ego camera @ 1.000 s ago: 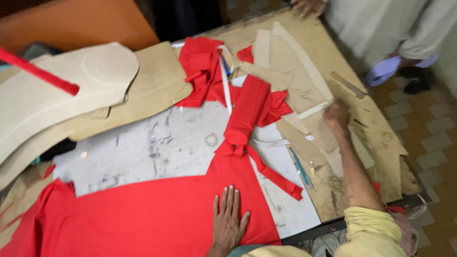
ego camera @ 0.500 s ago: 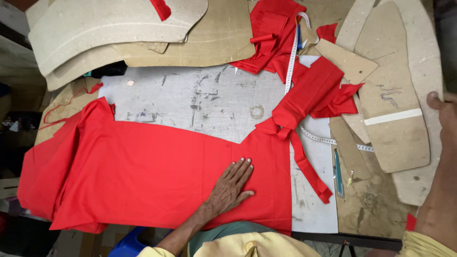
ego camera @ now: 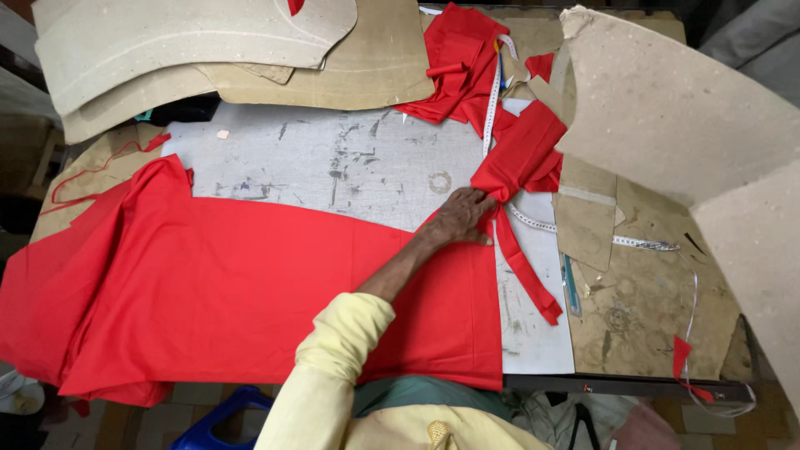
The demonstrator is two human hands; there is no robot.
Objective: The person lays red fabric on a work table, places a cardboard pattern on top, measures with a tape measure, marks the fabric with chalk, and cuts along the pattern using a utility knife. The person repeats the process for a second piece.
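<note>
A large red cloth (ego camera: 208, 283) lies spread over the near half of the worn white worktable (ego camera: 333, 158). My left hand (ego camera: 462, 218) rests flat on the cloth's far right corner, fingers stretched out, touching a bunch of red scraps (ego camera: 521, 154). A red strip (ego camera: 525, 275) trails from that bunch toward me. A big beige cardboard pattern (ego camera: 667, 108) is raised close to the camera on the right. My right hand is hidden behind it or out of frame.
Several cardboard patterns (ego camera: 167, 42) are stacked at the far left. More red pieces (ego camera: 458, 58) and a white measuring tape (ego camera: 492, 92) lie at the far middle. Brown patterns (ego camera: 633, 308) cover the right side. A blue stool (ego camera: 217, 412) stands below the table's near edge.
My left hand slid forward and to the right along the cloth, up to the red scraps. The large cardboard pattern on the right has been lifted toward the camera, and my right hand is gone from sight.
</note>
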